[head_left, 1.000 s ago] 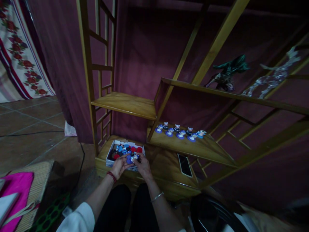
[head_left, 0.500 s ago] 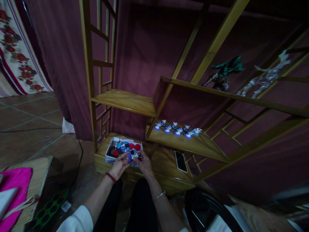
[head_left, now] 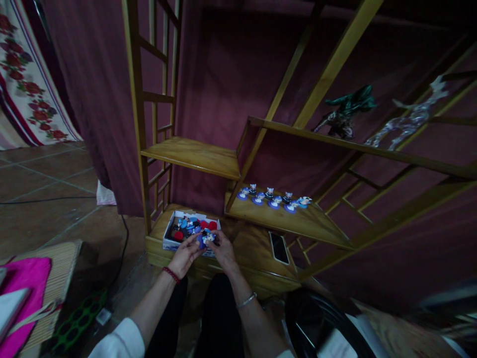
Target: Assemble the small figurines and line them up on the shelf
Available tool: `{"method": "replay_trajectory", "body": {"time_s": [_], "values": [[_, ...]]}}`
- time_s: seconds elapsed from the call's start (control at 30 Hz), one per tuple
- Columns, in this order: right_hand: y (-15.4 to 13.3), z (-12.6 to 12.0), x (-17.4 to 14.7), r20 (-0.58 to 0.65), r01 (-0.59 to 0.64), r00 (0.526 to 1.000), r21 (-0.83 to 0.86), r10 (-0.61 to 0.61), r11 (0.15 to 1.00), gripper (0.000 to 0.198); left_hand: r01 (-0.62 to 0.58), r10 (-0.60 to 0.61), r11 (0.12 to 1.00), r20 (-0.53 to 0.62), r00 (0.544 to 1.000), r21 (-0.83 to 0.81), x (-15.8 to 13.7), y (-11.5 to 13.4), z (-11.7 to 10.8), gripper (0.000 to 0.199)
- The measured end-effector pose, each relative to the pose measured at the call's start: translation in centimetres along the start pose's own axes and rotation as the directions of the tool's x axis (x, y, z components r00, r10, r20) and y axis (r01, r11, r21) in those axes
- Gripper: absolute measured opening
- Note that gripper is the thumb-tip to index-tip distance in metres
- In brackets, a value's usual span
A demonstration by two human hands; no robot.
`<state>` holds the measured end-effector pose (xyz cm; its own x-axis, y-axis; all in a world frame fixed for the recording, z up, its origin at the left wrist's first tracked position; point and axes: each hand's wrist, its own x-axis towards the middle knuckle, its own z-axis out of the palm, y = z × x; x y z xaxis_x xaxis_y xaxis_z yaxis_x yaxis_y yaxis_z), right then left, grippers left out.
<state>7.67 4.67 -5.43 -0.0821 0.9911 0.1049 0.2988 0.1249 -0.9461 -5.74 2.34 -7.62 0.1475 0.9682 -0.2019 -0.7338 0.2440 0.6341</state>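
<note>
Between my two hands is a small figurine [head_left: 207,239] with a purple base and a white and blue body. My left hand [head_left: 187,254] grips it by the base side, fingers closed. From the other side, the fingers of my right hand [head_left: 222,249] are closed on the body. Just beyond the hands sits a white-edged box [head_left: 168,231] with several blue, red and purple figurines [head_left: 190,223] in it; my hands hide its near right part. On the low shelf [head_left: 257,217] to the right, several small figurines [head_left: 276,202] stand in two rows.
A phone [head_left: 279,247] lies on the cabinet top right of the box. Higher up on the right stand a green figure [head_left: 346,112] and a clear deer statue [head_left: 410,119]. A black round-edged object [head_left: 316,323] is near my right arm. Wooden posts [head_left: 136,119] frame the shelves.
The held figurine has turned slightly between my fingers, and my hands have barely shifted. The box and the shelf figurines stay where they were.
</note>
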Motion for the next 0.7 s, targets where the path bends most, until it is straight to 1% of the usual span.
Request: {"method": "replay_trajectory", "body": {"time_s": [0.2,0.43,0.7], "values": [[0.02,0.15,-0.03,0.012,0.020,1.000,0.058,-0.021,0.998,0.026,0.011,-0.011,1.000,-0.005,1.000,-0.012,0.08,-0.26,-0.33,0.036],[-0.08,0.34,0.04,0.019,0.014,1.000,0.074,-0.016,0.997,0.027,0.015,-0.015,0.998,0.003,1.000,-0.062,-0.04,-0.37,-0.48,0.033],[-0.50,0.35,0.03,0.031,0.048,0.998,0.031,-0.049,0.998,0.027,0.026,-0.027,0.996,-0.011,1.000,-0.082,-0.20,-0.22,-0.48,0.034]]}}
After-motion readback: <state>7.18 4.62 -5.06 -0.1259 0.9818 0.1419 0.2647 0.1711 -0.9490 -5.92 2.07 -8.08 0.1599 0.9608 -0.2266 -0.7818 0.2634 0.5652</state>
